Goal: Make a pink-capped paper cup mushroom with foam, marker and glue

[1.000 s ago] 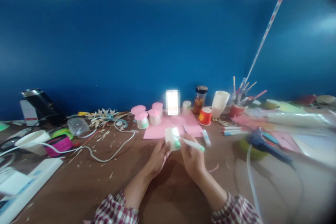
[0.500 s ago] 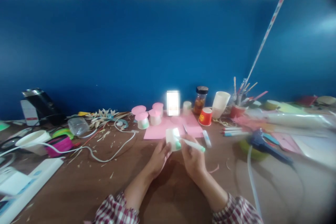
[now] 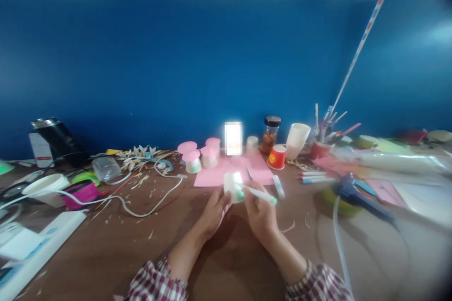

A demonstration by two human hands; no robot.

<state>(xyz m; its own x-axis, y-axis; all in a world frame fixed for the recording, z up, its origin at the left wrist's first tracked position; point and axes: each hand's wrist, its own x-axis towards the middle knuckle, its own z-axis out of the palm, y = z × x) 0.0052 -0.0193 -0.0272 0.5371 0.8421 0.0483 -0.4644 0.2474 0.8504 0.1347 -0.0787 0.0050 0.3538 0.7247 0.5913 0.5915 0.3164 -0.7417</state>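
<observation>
Hardly anything has moved since the earliest frame: the whole scene sits slightly further right in view, while both hands keep their places on the things they hold. A blue partition [image 3: 176,66] stands behind the brown worktop [image 3: 116,249], where a pink sheet [image 3: 226,169] lies beyond the hands. The left hand [image 3: 213,213] has its fingers closed on a small white cup [image 3: 230,184] at the cup's left side, with the cup overlapping the sheet's near edge in view. The right hand [image 3: 261,218], just right of the cup, has its fingers clamped on a white marker [image 3: 261,194] with a green end; the other end points at the cup, near a green patch [image 3: 240,194], though contact cannot be told. As for print, a white box [image 3: 40,148] at far left carries a reddish band too small to read, and a red cup [image 3: 277,158] bears a blurred yellow emblem [image 3: 272,156].
</observation>
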